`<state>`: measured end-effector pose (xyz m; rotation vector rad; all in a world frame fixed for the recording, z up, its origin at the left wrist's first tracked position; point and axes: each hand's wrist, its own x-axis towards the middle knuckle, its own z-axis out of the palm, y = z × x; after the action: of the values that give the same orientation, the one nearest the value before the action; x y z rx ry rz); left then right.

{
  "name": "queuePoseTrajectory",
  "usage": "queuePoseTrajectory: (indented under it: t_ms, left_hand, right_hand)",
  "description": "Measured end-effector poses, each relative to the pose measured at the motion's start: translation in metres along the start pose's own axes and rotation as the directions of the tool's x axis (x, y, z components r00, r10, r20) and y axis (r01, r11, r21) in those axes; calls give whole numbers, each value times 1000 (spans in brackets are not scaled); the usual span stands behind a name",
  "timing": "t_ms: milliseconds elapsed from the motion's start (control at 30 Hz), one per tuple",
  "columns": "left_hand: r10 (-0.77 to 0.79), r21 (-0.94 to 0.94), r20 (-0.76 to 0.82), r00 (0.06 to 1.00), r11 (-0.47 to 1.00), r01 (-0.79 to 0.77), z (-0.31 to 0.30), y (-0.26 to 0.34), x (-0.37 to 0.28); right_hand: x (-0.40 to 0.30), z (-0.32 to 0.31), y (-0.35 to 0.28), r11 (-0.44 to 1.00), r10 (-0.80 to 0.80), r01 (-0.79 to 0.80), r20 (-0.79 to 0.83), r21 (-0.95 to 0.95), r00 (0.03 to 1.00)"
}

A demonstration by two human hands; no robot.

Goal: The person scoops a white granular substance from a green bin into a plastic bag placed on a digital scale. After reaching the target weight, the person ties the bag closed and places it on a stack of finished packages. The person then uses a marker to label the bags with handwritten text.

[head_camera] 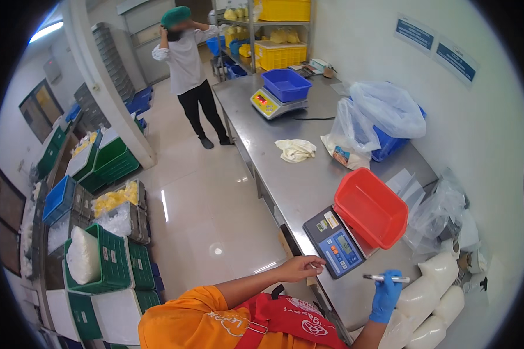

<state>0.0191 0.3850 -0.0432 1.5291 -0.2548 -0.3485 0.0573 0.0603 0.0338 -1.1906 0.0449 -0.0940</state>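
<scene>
My right hand, in a blue glove, grips a marker pen with a dark tip over the steel table. Bare and holding nothing, my left hand hovers at the near edge of a digital scale, its fingers loosely bent. Whether it touches the scale I cannot tell. A red plastic basin sits on the scale's weighing plate. Close to my right hand are several plastic bags filled with white contents.
Along the steel table lie a crumpled cloth, a bag of white contents, and a second scale under a blue basin. Clear plastic bags line the wall. Beyond the table stands a person; green crates stand left.
</scene>
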Motion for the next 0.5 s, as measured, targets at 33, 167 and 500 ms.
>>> queuePoseTrajectory:
  t_ms: [33, 167, 500]
  left_hand:
    - [7, -21, 59, 998, 1000, -5, 6, 22, 6]
    - [-33, 110, 246, 969, 994, 6, 31, 89, 21]
    - [54, 239, 92, 994, 968, -74, 60, 83, 35]
  right_hand:
    - [-1, 14, -6, 994, -35, 44, 92, -96, 995]
    - [-14, 109, -5, 978, -92, 108, 95, -177, 991]
    - [-9, 118, 0, 996, -85, 81, -115, -38, 990]
